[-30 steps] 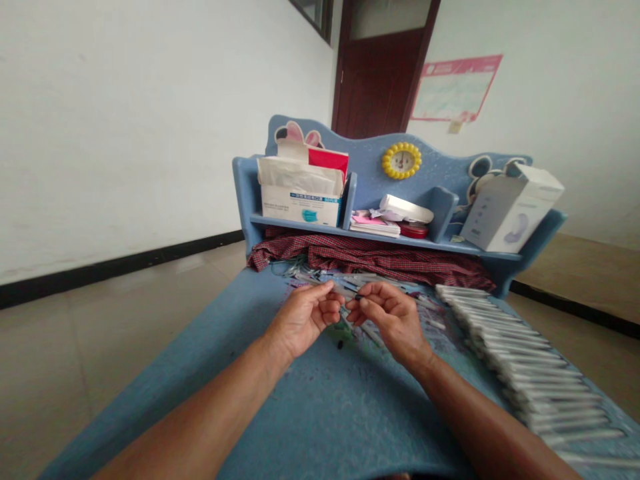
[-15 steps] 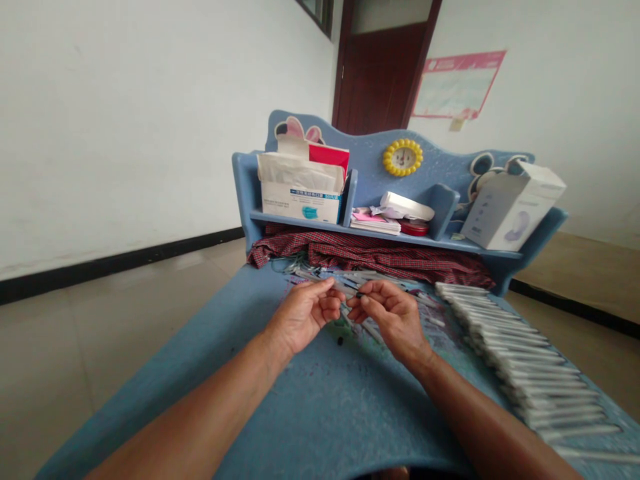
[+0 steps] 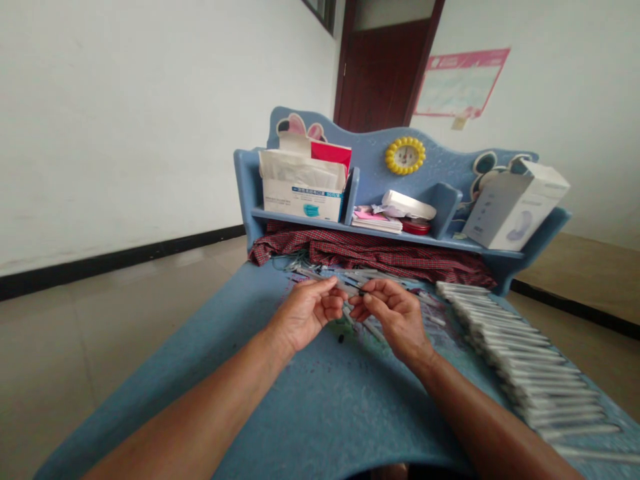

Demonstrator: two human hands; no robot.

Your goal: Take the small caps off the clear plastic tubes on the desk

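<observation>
Over the middle of the blue desk (image 3: pixel 310 413), my left hand (image 3: pixel 306 315) is closed, pinching a translucent pen barrel (image 3: pixel 349 289) between thumb and fingers. Facing it, my right hand (image 3: pixel 395 319) is closed on a small black pen part (image 3: pixel 363 293) at the barrel's right end. Whether the two parts touch cannot be made out. Loose pen pieces (image 3: pixel 373 331) lie beneath and behind both hands, partly hidden by them. One small black piece (image 3: pixel 341 339) rests on the desk just below the hands.
A long stack of pens (image 3: pixel 525 360) lies along the desk's right side. Checked cloth (image 3: pixel 360 251) is bunched under the shelf (image 3: pixel 453 200), which holds a mask box (image 3: pixel 300 197), papers (image 3: pixel 375 223), a red round tin (image 3: pixel 416 227) and a white carton (image 3: pixel 515 207).
My hands hold nearly the same pose, with the barrel and black part still between them. The whole view has shifted slightly.
</observation>
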